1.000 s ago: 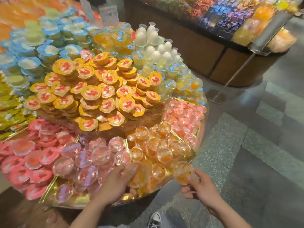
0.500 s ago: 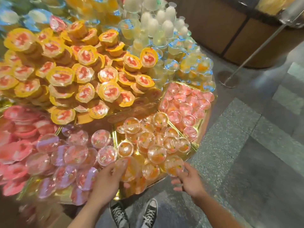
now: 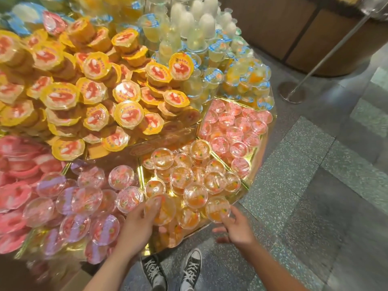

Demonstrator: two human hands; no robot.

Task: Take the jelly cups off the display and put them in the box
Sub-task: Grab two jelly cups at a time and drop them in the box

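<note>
Clear orange jelly cups [image 3: 181, 177] fill the gold display tray's [image 3: 247, 185] near compartment. My left hand [image 3: 136, 227] reaches in from below. Its fingers curl over one orange jelly cup [image 3: 165, 208] at the front of the pile, with the thumb under it. My right hand [image 3: 236, 226] pinches another orange jelly cup [image 3: 217, 208] by its near edge between thumb and fingers, right at the tray's rim. No box is in view.
Pink-purple cups [image 3: 84, 202] lie to the left and pink cups [image 3: 235, 131] to the right. Yellow-lidded cups [image 3: 92, 95] are stacked high behind. My shoes [image 3: 172, 269] stand on grey floor below the tray. A stanchion base [image 3: 291, 92] and a wooden counter [image 3: 304, 38] are at the far right.
The view has tilted down and drawn closer to the display. Both hands stay on the same orange cups at the tray's near edge, with little movement against the pile.
</note>
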